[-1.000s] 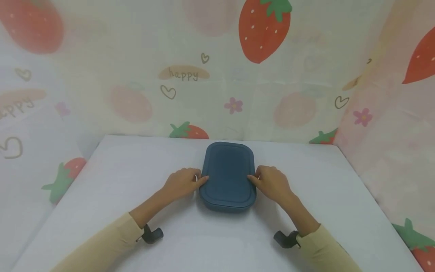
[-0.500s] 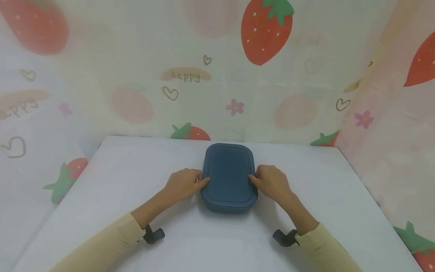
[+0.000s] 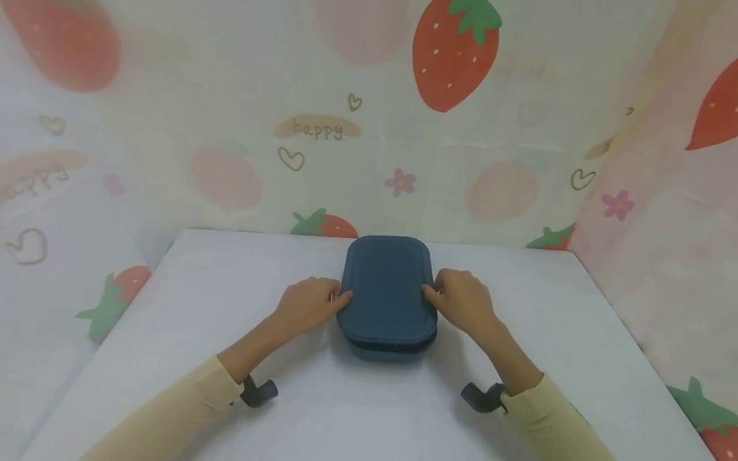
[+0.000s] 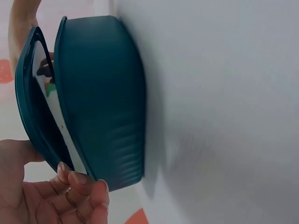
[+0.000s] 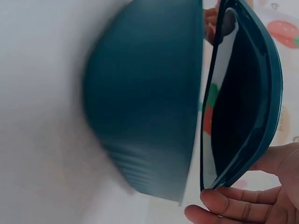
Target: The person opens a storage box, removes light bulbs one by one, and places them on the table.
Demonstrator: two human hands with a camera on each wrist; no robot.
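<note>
A dark blue rectangular lid (image 3: 386, 288) with rounded corners is raised off a matching food container (image 3: 387, 353) on the table. A dark gap shows along the near edge in the head view. My left hand (image 3: 307, 303) pinches the lid's left rim, thumb on top and fingers beneath. On the opposite rim my right hand (image 3: 464, 299) holds the lid the same way. From the left wrist, the lid (image 4: 25, 100) tilts away from the ribbed container (image 4: 100, 93). The right wrist view shows the lid's glossy underside (image 5: 243, 98) apart from the container wall (image 5: 145, 98).
The container stands on a white table (image 3: 369, 416), towards its far edge. Behind and to the sides hangs a cloth (image 3: 254, 77) printed with strawberries, hearts and flowers. A small black camera sits at each wrist (image 3: 258, 393).
Both hands have risen slightly with the lid. It lay flush on the container half a second ago and is now separated from it, while the container stays on the table.
</note>
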